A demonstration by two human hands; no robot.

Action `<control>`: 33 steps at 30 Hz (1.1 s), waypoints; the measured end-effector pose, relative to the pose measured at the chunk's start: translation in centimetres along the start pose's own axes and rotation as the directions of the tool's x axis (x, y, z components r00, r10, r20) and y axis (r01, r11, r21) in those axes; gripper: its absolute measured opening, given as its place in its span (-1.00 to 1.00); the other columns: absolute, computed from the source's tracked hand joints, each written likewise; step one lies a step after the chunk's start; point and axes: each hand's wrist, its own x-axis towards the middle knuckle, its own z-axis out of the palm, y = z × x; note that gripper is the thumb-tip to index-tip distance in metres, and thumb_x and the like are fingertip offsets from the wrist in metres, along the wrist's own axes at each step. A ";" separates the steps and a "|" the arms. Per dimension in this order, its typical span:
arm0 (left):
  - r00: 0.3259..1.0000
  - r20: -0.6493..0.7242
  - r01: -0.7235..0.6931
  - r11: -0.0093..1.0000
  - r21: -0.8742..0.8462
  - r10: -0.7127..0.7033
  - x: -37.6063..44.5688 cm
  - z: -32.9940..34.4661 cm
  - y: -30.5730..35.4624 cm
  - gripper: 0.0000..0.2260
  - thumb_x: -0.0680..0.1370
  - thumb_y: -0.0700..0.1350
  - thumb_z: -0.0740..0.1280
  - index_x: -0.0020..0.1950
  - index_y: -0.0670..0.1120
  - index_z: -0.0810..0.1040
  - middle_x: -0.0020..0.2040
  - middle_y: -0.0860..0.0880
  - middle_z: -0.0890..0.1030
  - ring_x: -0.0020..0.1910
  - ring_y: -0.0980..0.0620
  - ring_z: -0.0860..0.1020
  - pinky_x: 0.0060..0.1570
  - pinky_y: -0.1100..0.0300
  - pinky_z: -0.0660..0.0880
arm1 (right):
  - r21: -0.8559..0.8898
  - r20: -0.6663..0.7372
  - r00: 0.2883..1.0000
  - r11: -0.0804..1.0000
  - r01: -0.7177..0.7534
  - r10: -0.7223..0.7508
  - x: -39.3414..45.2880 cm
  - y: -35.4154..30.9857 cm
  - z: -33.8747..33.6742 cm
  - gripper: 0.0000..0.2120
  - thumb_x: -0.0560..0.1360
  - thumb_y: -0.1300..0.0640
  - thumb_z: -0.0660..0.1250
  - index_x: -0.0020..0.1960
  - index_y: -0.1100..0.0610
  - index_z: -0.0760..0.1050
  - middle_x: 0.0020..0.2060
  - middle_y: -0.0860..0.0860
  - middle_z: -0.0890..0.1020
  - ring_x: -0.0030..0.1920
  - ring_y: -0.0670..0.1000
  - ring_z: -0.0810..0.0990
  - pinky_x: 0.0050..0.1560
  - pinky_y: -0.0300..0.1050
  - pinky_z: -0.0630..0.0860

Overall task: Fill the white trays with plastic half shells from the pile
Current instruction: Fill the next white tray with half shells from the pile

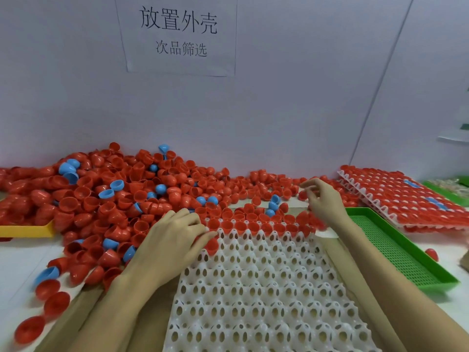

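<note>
Filling the white tray (264,288) has only just started: red half shells (253,226) sit in its far rows, and all the holes near the person are bare. Full trays (406,199) wait beyond the right hand (321,199), whose loose, curled fingers hold nothing I can see. The left hand (175,240) grips a red shell (212,244) at the tray's edge, with the big pile (114,194) just past it.

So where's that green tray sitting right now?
The green tray lies on the right side of the table, just right of the white tray being filled, with the stack of filled trays beyond it.
</note>
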 end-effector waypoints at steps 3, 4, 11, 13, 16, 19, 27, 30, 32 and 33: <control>1.000 -0.002 -0.005 1.000 0.009 0.005 0.2 -0.1 0.1 -0.55 0.66 0.18 0.12 -0.18 0.03 0.70 -0.20 0.16 0.59 -0.20 0.14 0.50 -0.14 0.16 0.51 | -0.342 0.165 0.983 0.939 -0.019 0.079 3.0 1.8 0.3 -0.53 0.61 0.42 0.24 0.47 0.13 0.49 0.40 0.19 0.53 0.36 0.20 0.52 0.40 0.13 0.49; 1.000 -0.003 -0.005 1.000 0.010 0.005 0.2 -0.2 0.2 -0.55 0.66 0.18 0.11 -0.19 0.03 0.70 -0.20 0.16 0.59 -0.20 0.15 0.50 -0.14 0.17 0.51 | -0.425 0.231 0.964 0.905 -0.022 0.132 3.6 2.2 0.6 -0.42 0.59 0.44 0.25 0.56 0.09 0.40 0.47 0.22 0.45 0.43 0.25 0.47 0.45 0.16 0.45; 0.999 0.033 -0.016 1.000 -0.014 0.017 0.3 -0.8 0.3 -0.53 0.66 0.19 0.10 -0.16 0.03 0.71 -0.18 0.17 0.58 -0.18 0.16 0.49 -0.13 0.16 0.53 | -0.626 0.256 0.932 0.779 -0.043 0.257 4.6 3.6 3.1 -0.64 0.63 0.23 0.33 0.42 0.13 0.53 0.41 0.22 0.47 0.37 0.31 0.50 0.43 0.21 0.44; 1.000 0.025 -0.016 1.000 -0.018 0.016 0.3 -0.8 0.3 -0.57 0.68 0.16 0.17 -0.17 0.02 0.71 -0.18 0.16 0.58 -0.18 0.16 0.50 -0.14 0.14 0.54 | -0.602 0.221 0.952 0.797 -0.039 0.214 4.5 3.1 3.0 -0.76 0.59 0.25 0.41 0.25 0.13 0.63 0.33 0.17 0.50 0.31 0.29 0.52 0.40 0.19 0.47; 0.999 0.037 -0.017 0.999 -0.028 0.018 0.3 -0.8 0.5 -0.66 0.64 0.13 0.27 -0.18 0.00 0.71 -0.18 0.15 0.59 -0.17 0.14 0.51 -0.14 0.12 0.55 | -0.481 0.234 0.963 0.876 -0.005 0.134 4.1 2.2 2.5 -0.88 0.55 0.21 0.51 0.09 0.13 0.70 0.22 0.13 0.63 0.16 0.15 0.63 0.25 0.08 0.57; 0.999 0.050 -0.015 0.999 -0.046 0.017 0.2 -1.0 0.6 -0.66 0.64 0.12 0.26 -0.17 0.00 0.71 -0.18 0.15 0.58 -0.17 0.14 0.50 -0.13 0.12 0.55 | -0.321 0.150 0.988 0.947 0.026 0.023 3.0 0.7 1.8 -0.90 0.57 0.15 0.50 0.07 0.15 0.68 0.11 0.09 0.67 0.04 0.06 0.60 0.07 -0.05 0.53; 0.998 -0.023 0.048 0.970 -0.237 -0.055 0.8 -1.5 2.6 -0.87 0.62 0.00 0.38 0.04 0.01 0.70 -0.04 0.18 0.60 -0.04 0.19 0.54 0.02 0.16 0.58 | 0.718 0.461 0.887 0.599 -0.354 -0.028 -4.3 -5.1 -0.8 -0.73 0.58 -0.03 0.45 0.12 0.16 0.61 0.12 0.26 0.70 0.04 0.28 0.76 0.02 -0.01 0.73; 0.998 -0.033 0.038 0.900 -0.435 -0.058 1.1 -1.2 4.1 -0.85 0.61 -0.12 0.43 0.18 -0.02 0.67 0.03 0.18 0.61 0.02 0.22 0.60 0.09 0.24 0.58 | 0.736 0.599 0.784 0.498 -0.459 -0.163 -6.6 -6.3 -1.0 -0.79 0.58 -0.02 0.46 0.08 0.12 0.66 0.11 0.26 0.71 0.08 0.23 0.75 0.09 -0.04 0.70; 0.999 -0.033 0.018 0.847 -0.531 -0.041 1.1 -0.9 5.0 -0.82 0.60 -0.14 0.45 0.20 -0.03 0.67 0.06 0.17 0.61 0.01 0.18 0.63 0.07 0.24 0.59 | 0.726 0.644 0.730 0.480 -0.492 -0.227 -7.8 -6.7 -0.9 -0.78 0.60 -0.01 0.46 0.10 0.14 0.66 0.10 0.24 0.71 0.10 0.20 0.74 0.15 -0.04 0.68; 0.999 -0.019 0.028 0.821 -0.570 -0.047 1.1 -0.8 5.4 -0.81 0.59 -0.10 0.46 0.21 -0.01 0.66 0.09 0.19 0.60 0.02 0.17 0.64 0.06 0.24 0.60 | 0.725 0.656 0.710 0.478 -0.496 -0.257 -8.2 -6.9 -0.8 -0.78 0.61 0.00 0.45 0.10 0.15 0.65 0.09 0.24 0.71 0.11 0.20 0.73 0.17 -0.03 0.68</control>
